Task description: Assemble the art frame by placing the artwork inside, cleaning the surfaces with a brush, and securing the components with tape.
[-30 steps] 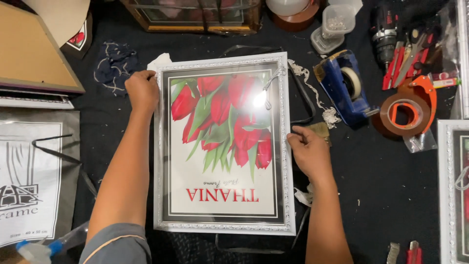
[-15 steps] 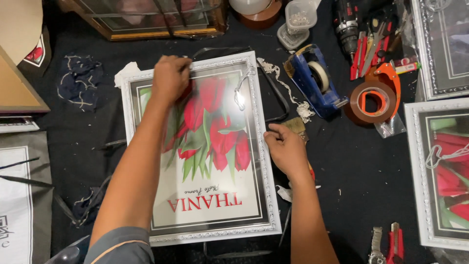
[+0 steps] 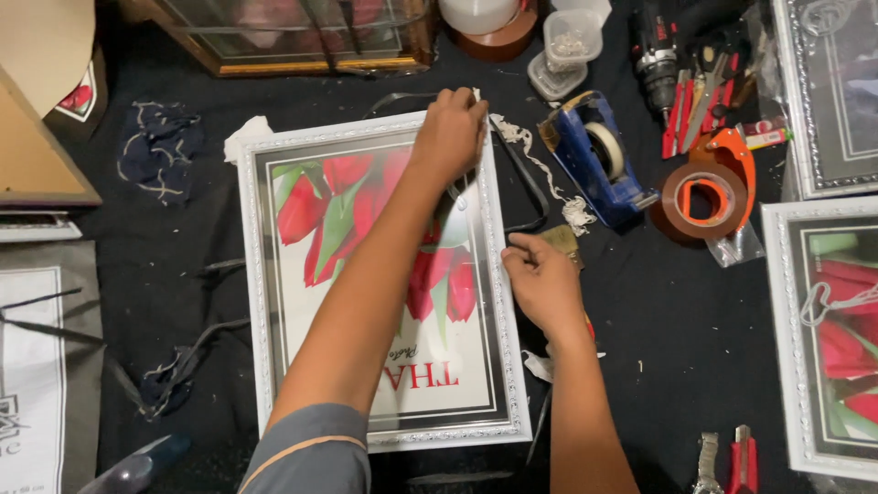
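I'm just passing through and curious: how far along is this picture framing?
Looks done: the red flower print sits inside the white frame, face up behind reflective glass. In hand: the left hand grips the frame's far right corner, while the right hand rests at its right edge. Left: I can't tell; the blue tape dispenser lies untouched beside it.

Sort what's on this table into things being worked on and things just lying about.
In hand: white picture frame with the tulip print, left hand at its top corner, right hand at its side.

Lying about: blue tape dispenser, brown tape roll, drill.
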